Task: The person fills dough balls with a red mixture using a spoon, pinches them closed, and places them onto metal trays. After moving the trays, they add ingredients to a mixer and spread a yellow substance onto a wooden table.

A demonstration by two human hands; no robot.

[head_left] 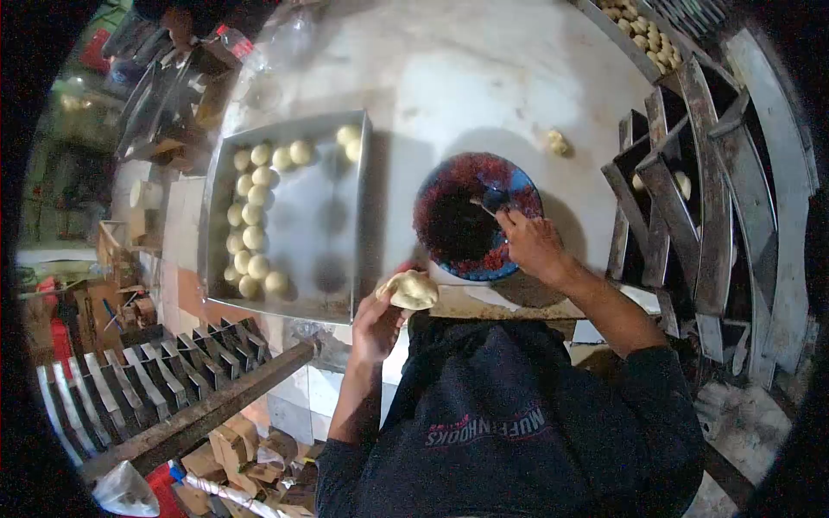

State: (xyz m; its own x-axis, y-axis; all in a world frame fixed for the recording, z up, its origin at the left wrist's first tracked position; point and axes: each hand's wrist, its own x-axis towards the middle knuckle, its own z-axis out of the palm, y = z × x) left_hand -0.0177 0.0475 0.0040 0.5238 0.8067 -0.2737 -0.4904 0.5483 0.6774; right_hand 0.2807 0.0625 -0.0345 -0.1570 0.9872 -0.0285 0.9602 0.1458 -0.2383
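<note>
My left hand (pixel 375 328) holds a flattened piece of pale dough (pixel 413 292), cupped in its fingers just left of the bowl, near the table's front edge. My right hand (pixel 533 246) reaches over the right side of a blue bowl (pixel 524 183). Its fingers close on a small spoon (pixel 489 210), whose end points into the bowl; the shape of that end is hard to make out. Dark reddish crumbly filling (pixel 440 194) lines the bowl and looks darker at the centre. Left of the bowl, a metal tray (pixel 324 259) bears rows of round dough balls (pixel 252 214).
A small dough lump (pixel 559 142) lies on the pale tabletop (pixel 484 78) behind the bowl. Stacked metal trays (pixel 682 203) crowd the right side. Another tray of dough balls (pixel 643 34) is at the back right. A metal rack (pixel 164 371) stands at lower left.
</note>
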